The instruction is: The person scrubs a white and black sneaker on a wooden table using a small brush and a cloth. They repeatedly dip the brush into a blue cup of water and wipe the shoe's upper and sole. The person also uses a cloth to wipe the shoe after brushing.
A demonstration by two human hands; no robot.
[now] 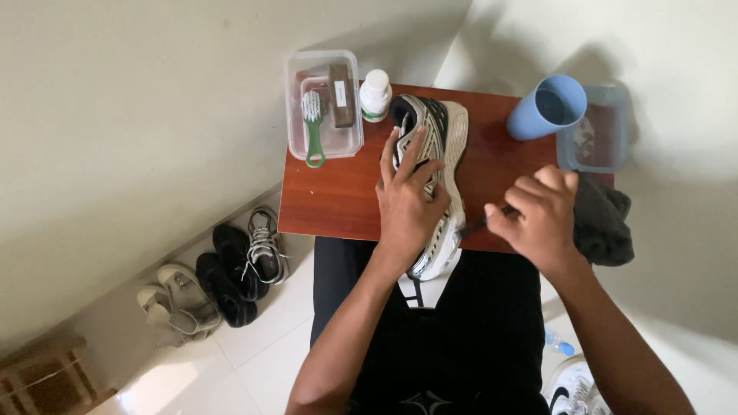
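Note:
A beige and black sneaker (453,146) lies lengthwise on a small reddish wooden table (330,192), its toe end hanging over the near edge. My left hand (409,198) presses flat on top of the sneaker, fingers spread over the laces. My right hand (538,215) is closed around a thin dark-handled tool (478,224), likely a small brush, whose tip touches the sneaker's side near the toe.
A clear plastic box (296,115) with a green brush (313,127) and a brown block sits at the table's back left, a white bottle (375,94) beside it. A blue cup (547,107), a clear container (603,134) and a dark cloth (603,223) are right. Shoes (231,269) line the floor left.

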